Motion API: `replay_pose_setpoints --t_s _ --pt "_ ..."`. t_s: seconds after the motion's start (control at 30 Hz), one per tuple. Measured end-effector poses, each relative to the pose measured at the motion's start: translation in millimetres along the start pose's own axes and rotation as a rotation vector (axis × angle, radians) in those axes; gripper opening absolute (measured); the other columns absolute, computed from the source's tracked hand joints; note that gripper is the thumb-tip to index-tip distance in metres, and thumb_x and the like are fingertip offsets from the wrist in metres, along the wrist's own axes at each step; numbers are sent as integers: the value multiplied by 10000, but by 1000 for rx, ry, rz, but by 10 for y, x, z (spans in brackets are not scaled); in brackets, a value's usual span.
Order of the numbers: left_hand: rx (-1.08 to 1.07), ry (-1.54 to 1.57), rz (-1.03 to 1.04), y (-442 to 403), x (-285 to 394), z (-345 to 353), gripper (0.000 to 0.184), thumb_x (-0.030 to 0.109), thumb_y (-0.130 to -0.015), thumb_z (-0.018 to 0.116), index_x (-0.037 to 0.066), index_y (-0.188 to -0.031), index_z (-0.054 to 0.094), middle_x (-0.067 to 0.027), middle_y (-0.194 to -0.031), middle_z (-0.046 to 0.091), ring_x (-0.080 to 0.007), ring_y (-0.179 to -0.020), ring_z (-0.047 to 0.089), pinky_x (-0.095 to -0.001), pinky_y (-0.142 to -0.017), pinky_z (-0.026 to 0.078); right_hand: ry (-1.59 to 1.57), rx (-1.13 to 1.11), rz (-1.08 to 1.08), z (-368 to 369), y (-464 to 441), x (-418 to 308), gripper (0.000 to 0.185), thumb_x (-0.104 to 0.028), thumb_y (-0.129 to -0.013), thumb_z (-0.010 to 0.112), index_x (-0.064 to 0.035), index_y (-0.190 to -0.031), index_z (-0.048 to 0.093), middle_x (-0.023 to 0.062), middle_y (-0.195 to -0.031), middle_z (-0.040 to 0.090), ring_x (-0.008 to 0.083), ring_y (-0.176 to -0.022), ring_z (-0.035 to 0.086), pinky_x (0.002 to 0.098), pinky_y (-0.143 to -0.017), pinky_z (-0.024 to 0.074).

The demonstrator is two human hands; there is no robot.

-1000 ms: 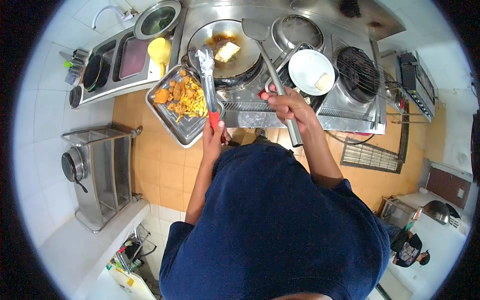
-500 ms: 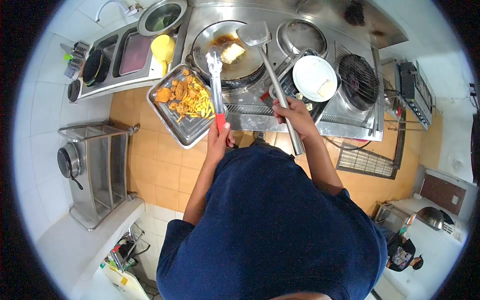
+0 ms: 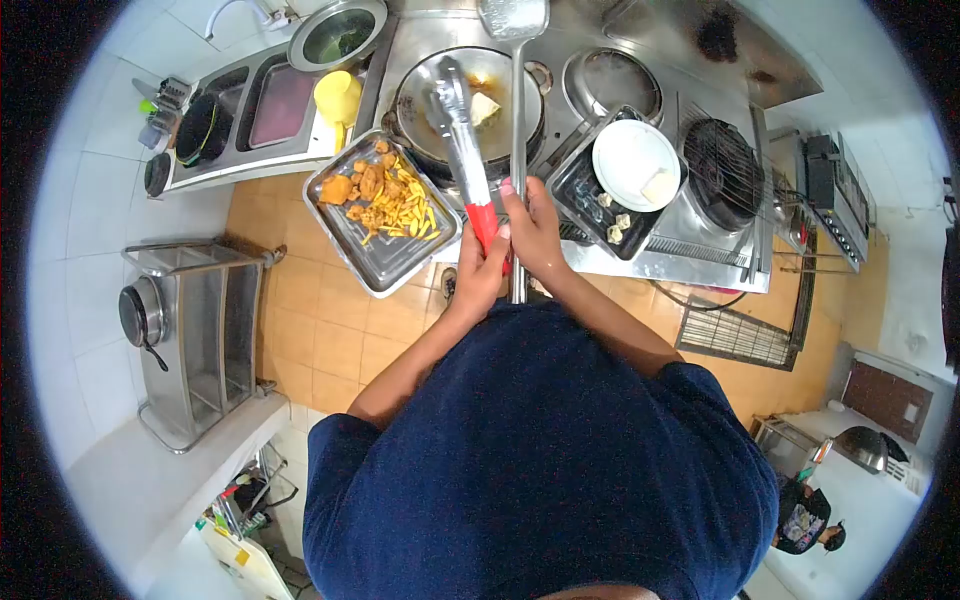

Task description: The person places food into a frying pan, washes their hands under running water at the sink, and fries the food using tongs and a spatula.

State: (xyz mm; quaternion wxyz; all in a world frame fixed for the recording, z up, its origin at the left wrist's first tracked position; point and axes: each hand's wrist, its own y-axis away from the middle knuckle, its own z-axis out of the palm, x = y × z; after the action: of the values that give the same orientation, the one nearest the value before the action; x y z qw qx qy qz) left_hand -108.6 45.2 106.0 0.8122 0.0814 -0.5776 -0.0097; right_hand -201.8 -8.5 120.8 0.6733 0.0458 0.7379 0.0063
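My left hand (image 3: pixel 484 262) is closed round the red handle of a pair of metal tongs (image 3: pixel 463 140), whose tips hang over the wok (image 3: pixel 412 105). Beside it, my right hand (image 3: pixel 535 228) grips the long handle of a wok spatula (image 3: pixel 517 120). The two hands are close together, and I cannot tell whether they touch. The spatula's blade is raised past the wok's far rim. In the wok a pale yellowish piece of food (image 3: pixel 483 108) lies in brownish oil. Left of the tongs, a metal tray (image 3: pixel 390 265) holds fried pieces (image 3: pixel 370 185) and yellow fries (image 3: pixel 405 205).
A white plate (image 3: pixel 622 150) with a pale piece rests on a black tray (image 3: pixel 625 245) holding several small pieces. Beyond are a lidded pan (image 3: pixel 615 85) and a grill rack (image 3: pixel 720 165). At left are a yellow scoop (image 3: pixel 338 97) and steel bowl (image 3: pixel 300 50). A person (image 3: pixel 803 515) is far right.
The spatula has swung upright and away from over the wok. My right hand has moved left, beside my left hand. The tongs have shifted right and now lean left at the tips.
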Motion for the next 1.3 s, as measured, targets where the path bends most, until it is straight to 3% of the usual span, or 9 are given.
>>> replay_pose_setpoints --t_s 0.4,0.5,0.67,0.8,0.83,0.87,1.0,1.2,1.3 --pt "-345 -121 6 57 -15 -116 758 10 -840 718 38 -1470 297 -62 -1272 533 -148 -1178 512 -313 -1021 416 -109 39 76 -188 -48 490 215 -220 -1031 474 -41 -990 586 25 -887 586 74 -817 514 255 -750 437" --pt "-319 -118 65 66 -29 -84 723 6 -833 722 37 -1443 335 -37 -1202 541 -130 -1101 523 -296 -970 433 -65 -67 81 -329 -10 258 251 -259 -1040 478 -30 -1011 576 57 -929 585 121 -836 518 279 -775 442" --pt "-262 -193 -19 30 26 -212 658 41 -831 728 32 -1394 387 -6 -1122 520 -110 -1025 487 -275 -930 409 -71 -129 -40 -595 -116 853 217 49 -903 547 13 -1099 635 119 -1067 686 211 -1076 636 316 -942 485" --pt "-241 -180 -80 14 2 -338 706 48 -826 726 20 -1428 358 0 -1125 501 -107 -1023 464 -274 -936 395 500 -128 -116 -742 -127 1024 216 71 -887 532 36 -1019 700 139 -904 710 254 -900 711 329 -824 570" --pt "-234 -176 -87 15 -3 -361 713 49 -825 726 20 -1432 353 2 -1120 500 -105 -1021 462 -274 -929 398 490 -106 -182 -735 -141 1003 156 36 -852 591 23 -971 690 151 -857 694 289 -836 691 350 -769 552" --pt "-209 -194 -27 12 -15 -365 518 69 -833 746 55 -1262 457 56 -881 442 -66 -784 429 -233 -710 406 478 -84 -249 -719 -163 986 112 0 -817 650 10 -924 679 163 -810 677 324 -772 670 370 -714 534" --pt "-220 -233 -44 48 40 -411 509 63 -838 740 54 -1260 456 54 -889 445 -69 -784 435 -233 -708 410 638 -101 -240 -656 -188 711 165 -42 -763 662 -17 -666 531 158 -593 545 298 -542 559 407 -531 440" --pt "-220 -158 -100 79 77 -406 546 63 -838 737 41 -1291 433 31 -935 455 -76 -819 462 -244 -748 438 524 -103 -266 -561 -188 1107 251 -26 -698 578 -29 -577 358 177 -553 402 312 -497 395 416 -487 329" --pt "-223 -129 -110 58 38 -418 576 65 -836 739 34 -1314 418 25 -951 454 -83 -837 468 -249 -767 447 561 -206 -224 -599 -178 1168 173 -58 -714 563 -22 -600 439 206 -591 486 412 -574 505 473 -533 391"
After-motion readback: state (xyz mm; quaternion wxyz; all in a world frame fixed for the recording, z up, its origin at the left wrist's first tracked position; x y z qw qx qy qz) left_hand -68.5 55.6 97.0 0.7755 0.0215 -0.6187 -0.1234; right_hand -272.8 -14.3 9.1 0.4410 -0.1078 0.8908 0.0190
